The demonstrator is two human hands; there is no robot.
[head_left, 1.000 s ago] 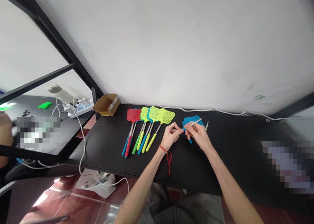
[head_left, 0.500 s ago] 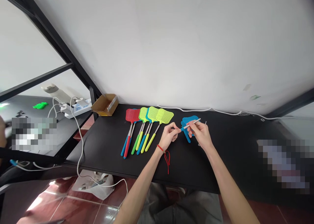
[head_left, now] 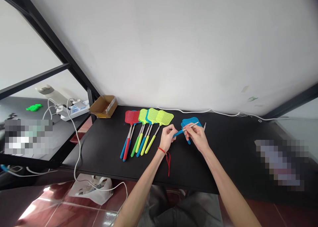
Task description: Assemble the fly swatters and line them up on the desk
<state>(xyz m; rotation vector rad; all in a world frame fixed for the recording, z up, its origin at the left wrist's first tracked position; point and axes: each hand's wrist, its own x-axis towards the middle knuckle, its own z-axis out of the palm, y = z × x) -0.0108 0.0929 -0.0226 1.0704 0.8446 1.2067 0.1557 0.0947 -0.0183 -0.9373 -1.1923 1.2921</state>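
My left hand [head_left: 168,136] pinches the blue handle [head_left: 178,133] of a fly swatter's telescopic rod. My right hand [head_left: 196,136] grips the thin metal rod [head_left: 192,125] that comes out of that handle. Both hands hover just above a black table [head_left: 223,160]. Behind my right hand lie blue swatter heads [head_left: 189,121] flat on the table. A row of several finished swatters [head_left: 146,127], red, green and blue, lies to the left of my left hand. A red string hangs from my left wrist.
A small cardboard box [head_left: 103,105] sits at the table's far left corner. A white cable [head_left: 211,111] runs along the wall. A second metal rod [head_left: 204,125] lies right of the blue heads. A power strip [head_left: 72,107] with cords sits on the neighbouring desk.
My hands have drawn apart a little, so more of the blue handle shows between them. The view has drifted slightly, shifting everything leftward.
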